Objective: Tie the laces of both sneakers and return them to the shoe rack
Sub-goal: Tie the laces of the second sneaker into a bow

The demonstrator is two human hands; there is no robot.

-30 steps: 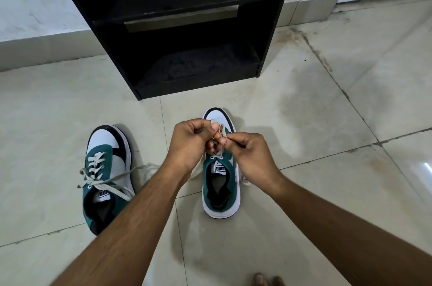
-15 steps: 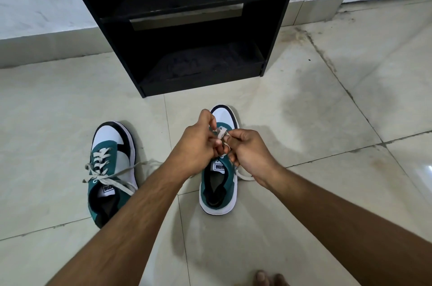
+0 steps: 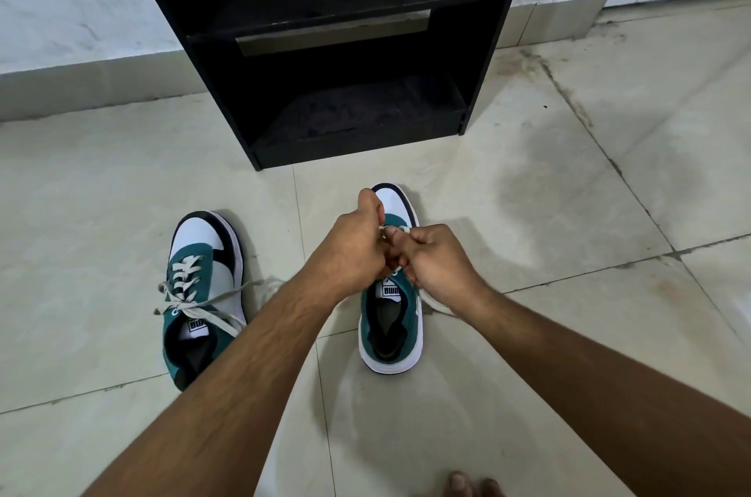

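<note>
Two green, white and black sneakers stand on the tiled floor, toes toward the rack. The right sneaker (image 3: 391,328) sits under both hands. My left hand (image 3: 352,248) and my right hand (image 3: 437,260) are pressed together over its tongue, each pinching its white lace (image 3: 400,229); the knot itself is hidden by my fingers. A lace end trails on the floor beside my right wrist. The left sneaker (image 3: 202,293) lies apart, its cream laces (image 3: 191,303) crossed loosely and spread out sideways. The black shoe rack (image 3: 337,49) stands just beyond, its shelves bare.
A white wall with a tiled skirting runs behind the rack. Beige floor tiles with dark grout lines spread to the right and left. Bare toes (image 3: 467,486) show at the bottom edge.
My hands have closed tighter together over the right sneaker's tongue and shifted slightly toward the toe. The view has tilted a little, so the rack appears lower.
</note>
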